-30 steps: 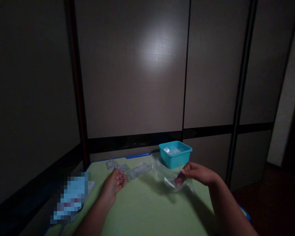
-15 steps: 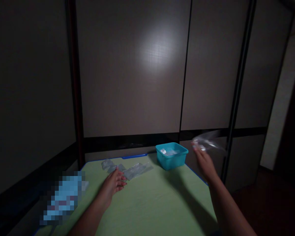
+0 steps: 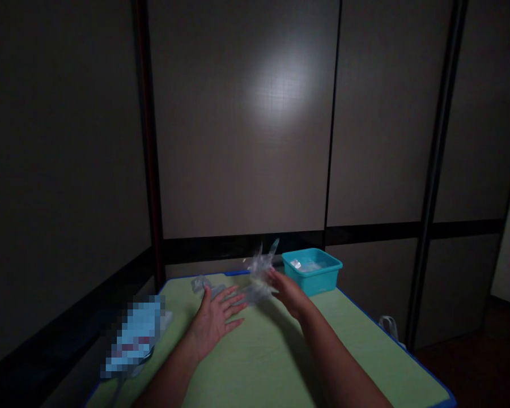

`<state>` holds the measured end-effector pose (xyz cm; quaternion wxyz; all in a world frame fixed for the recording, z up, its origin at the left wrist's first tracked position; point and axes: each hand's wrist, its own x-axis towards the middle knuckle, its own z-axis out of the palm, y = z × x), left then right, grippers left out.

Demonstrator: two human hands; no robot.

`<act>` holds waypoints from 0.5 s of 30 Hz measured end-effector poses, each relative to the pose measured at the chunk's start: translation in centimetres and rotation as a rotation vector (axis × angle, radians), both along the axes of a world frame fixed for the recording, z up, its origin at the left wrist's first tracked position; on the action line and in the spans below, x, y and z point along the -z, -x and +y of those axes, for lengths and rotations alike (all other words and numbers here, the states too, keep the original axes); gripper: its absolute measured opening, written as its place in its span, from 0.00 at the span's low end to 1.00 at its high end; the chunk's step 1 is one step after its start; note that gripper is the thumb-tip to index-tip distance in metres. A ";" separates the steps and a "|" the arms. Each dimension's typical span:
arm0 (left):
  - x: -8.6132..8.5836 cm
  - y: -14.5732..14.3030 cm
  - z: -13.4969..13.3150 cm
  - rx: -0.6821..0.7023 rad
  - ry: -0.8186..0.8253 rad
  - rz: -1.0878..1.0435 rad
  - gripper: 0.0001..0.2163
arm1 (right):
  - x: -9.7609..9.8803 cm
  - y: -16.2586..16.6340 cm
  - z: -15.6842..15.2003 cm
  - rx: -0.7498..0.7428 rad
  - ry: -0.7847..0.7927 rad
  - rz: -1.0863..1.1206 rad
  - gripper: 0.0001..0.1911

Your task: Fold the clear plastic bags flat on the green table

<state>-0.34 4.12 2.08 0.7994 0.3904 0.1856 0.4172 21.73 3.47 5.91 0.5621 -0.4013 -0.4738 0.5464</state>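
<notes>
My left hand (image 3: 216, 320) lies flat on the green table (image 3: 280, 362) with its fingers spread, touching a flat clear plastic bag (image 3: 246, 296). My right hand (image 3: 288, 292) is raised just above the table beside it, its fingertips pinching a crumpled clear plastic bag (image 3: 261, 263) that sticks up and is blurred by motion. More clear plastic (image 3: 200, 284) lies at the table's far left. A teal plastic tub (image 3: 312, 270) with something clear inside stands at the far edge, to the right of my right hand.
A pixelated blue object (image 3: 134, 337) sits at the table's left edge. Dark sliding panels (image 3: 246, 141) rise right behind the table. A white bag handle (image 3: 389, 324) shows past the right edge. The room is dim.
My right hand swung out past the table's right side with the clear bag, then came back left with a bag pinched beside the left hand. My left hand spread its fingers flat.
</notes>
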 end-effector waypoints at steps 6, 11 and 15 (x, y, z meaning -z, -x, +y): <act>-0.2 -0.3 -0.7 -0.017 0.050 0.064 0.31 | 2.5 0.9 -0.6 -0.260 -0.080 -0.318 0.32; -0.8 -0.2 -1.0 -0.021 -0.010 0.034 0.27 | 3.1 1.0 0.3 0.300 -0.445 -0.698 0.27; 0.1 -0.3 -0.3 -0.180 0.015 0.122 0.21 | 2.8 1.5 0.3 0.283 -0.621 -0.508 0.30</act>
